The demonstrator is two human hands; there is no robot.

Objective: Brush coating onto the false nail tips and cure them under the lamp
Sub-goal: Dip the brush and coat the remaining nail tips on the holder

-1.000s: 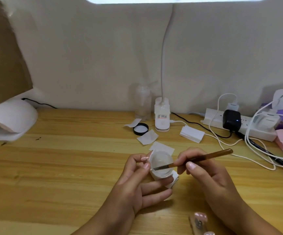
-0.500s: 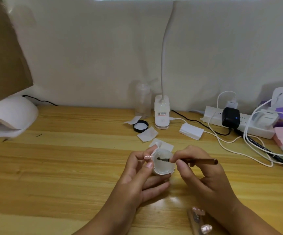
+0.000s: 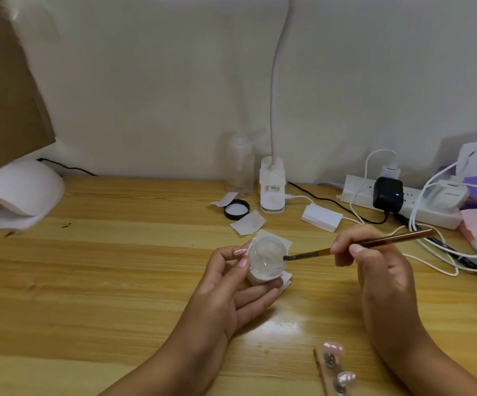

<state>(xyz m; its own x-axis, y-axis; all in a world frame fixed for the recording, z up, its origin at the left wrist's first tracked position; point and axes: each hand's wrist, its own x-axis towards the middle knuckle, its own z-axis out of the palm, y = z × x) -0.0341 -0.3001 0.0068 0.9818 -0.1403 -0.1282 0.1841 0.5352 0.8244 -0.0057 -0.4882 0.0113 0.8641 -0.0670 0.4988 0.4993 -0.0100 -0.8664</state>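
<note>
— Gripped in the left hand (image 3: 231, 292) is a small clear jar (image 3: 266, 260); is the brush (image 3: 374, 244) held too?
— Pinched by the right hand (image 3: 380, 270), its tip at the jar's rim. Two false nail tips (image 3: 334, 348) are seen on a stand (image 3: 322, 374) nearest the camera; a black lid (image 3: 236, 209) is set farther back, the white curing lamp (image 3: 20, 192) far left.

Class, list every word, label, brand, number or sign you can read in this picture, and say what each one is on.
No text here can be read.
Label on the desk lamp base: red and dark print, too blurred to read.
White charger: faint grey mark, too small to read.
Black adapter: a lit blue dot, no visible wording.
Jar and brush: no print visible.
</note>
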